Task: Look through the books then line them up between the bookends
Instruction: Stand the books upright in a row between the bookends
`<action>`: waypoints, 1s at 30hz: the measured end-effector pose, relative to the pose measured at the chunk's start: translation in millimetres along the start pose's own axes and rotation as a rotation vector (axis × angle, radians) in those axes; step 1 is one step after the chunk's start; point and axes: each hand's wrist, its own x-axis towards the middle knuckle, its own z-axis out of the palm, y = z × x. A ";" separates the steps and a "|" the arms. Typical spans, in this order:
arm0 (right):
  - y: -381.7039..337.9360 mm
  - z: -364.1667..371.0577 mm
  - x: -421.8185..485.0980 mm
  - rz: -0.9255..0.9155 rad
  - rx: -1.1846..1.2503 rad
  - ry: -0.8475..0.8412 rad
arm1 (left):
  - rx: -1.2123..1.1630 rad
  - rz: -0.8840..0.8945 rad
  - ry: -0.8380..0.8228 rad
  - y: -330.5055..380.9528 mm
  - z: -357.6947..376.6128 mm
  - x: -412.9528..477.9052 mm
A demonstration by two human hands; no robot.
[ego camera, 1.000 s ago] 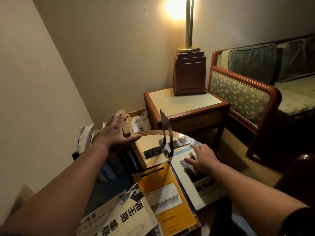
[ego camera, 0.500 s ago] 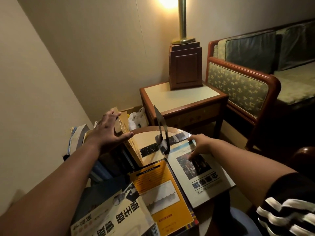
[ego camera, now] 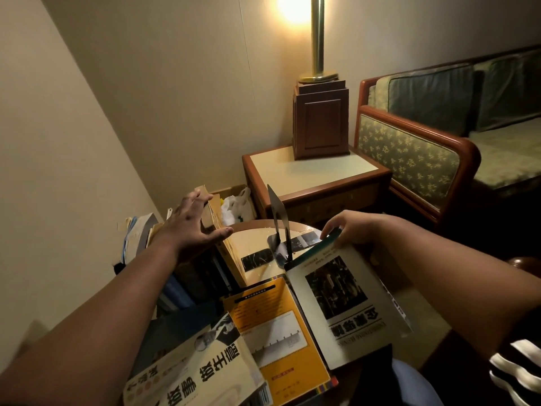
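Right hand point(ego camera: 348, 230) is gripping grey book point(ego camera: 345, 306) by far edge | left hand point(ego camera: 190, 227), fingers spread open, is bracing leaning books point(ego camera: 222, 244) | advising: standing it squarely beside bookend point(ego camera: 278, 218)

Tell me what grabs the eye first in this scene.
The glowing lamp at top centre stands out first. Below it, a black bookend stands upright on the table amid flat-lying books. The right hand grips the far edge of a grey book beside it; the left hand spreads open against upright books at left.
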 end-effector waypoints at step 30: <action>-17.1 4.6 -82.0 -0.219 -0.120 0.557 | 0.025 -0.020 -0.046 4.1 -3.9 -1.7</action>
